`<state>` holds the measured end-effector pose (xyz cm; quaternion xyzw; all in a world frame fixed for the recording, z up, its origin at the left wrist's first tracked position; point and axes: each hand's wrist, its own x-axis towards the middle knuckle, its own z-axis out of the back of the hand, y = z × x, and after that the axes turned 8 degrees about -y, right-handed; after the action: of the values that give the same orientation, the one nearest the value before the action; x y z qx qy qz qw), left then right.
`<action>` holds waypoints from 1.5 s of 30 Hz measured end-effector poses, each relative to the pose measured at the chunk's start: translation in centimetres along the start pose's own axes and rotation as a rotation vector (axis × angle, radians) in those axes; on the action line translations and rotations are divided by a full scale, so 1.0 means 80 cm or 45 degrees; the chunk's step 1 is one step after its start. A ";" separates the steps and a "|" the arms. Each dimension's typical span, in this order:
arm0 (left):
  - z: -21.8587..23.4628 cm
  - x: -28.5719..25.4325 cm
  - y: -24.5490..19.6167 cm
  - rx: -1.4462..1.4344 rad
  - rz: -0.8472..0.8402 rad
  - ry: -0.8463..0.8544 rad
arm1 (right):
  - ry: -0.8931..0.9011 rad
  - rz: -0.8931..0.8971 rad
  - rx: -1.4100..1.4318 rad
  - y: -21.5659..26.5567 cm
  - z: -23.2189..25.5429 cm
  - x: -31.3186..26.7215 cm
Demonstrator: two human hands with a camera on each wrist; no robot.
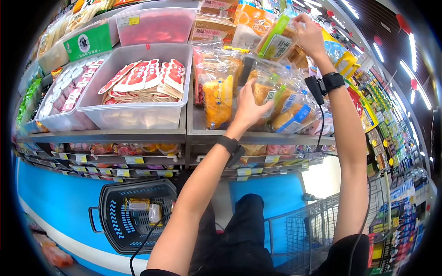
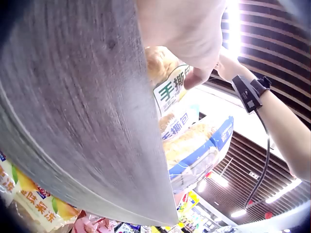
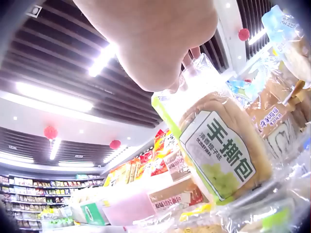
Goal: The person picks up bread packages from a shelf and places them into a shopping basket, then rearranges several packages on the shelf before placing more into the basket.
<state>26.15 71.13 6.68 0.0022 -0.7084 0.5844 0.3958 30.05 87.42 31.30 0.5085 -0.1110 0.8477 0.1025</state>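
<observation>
My right hand pinches the clear top of a bread bag with a green edge and white label, holding it raised and tilted above the other bags. In the right wrist view, the loaf in this bread bag shows through the plastic; fingertips are partly hidden behind the hand. Lower down, my left hand rests against another bagged bread at the front, its index finger stretched upward and thumb out to the right. Beside it lies a blue-banded bread bag.
Yellow-labelled bread stands left of my left hand. A clear bin of red-and-white packets adjoins it. The shelf edge runs below. On the floor sits a black basket with several packets; a wire cart stands at right.
</observation>
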 end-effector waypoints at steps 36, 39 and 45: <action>0.010 -0.015 -0.027 0.215 -0.581 -0.274 | -0.205 0.179 -0.008 0.085 0.080 -0.111; 0.008 -0.012 -0.019 0.156 -0.466 -0.283 | -0.075 0.179 -0.107 0.048 0.070 -0.072; 0.002 -0.012 -0.016 0.172 -0.302 -0.277 | 0.417 0.347 -0.040 0.005 0.022 -0.025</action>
<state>27.33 70.12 7.17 0.1757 -0.7009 0.5762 0.3819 32.34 86.39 30.28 0.3425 -0.1737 0.9232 0.0117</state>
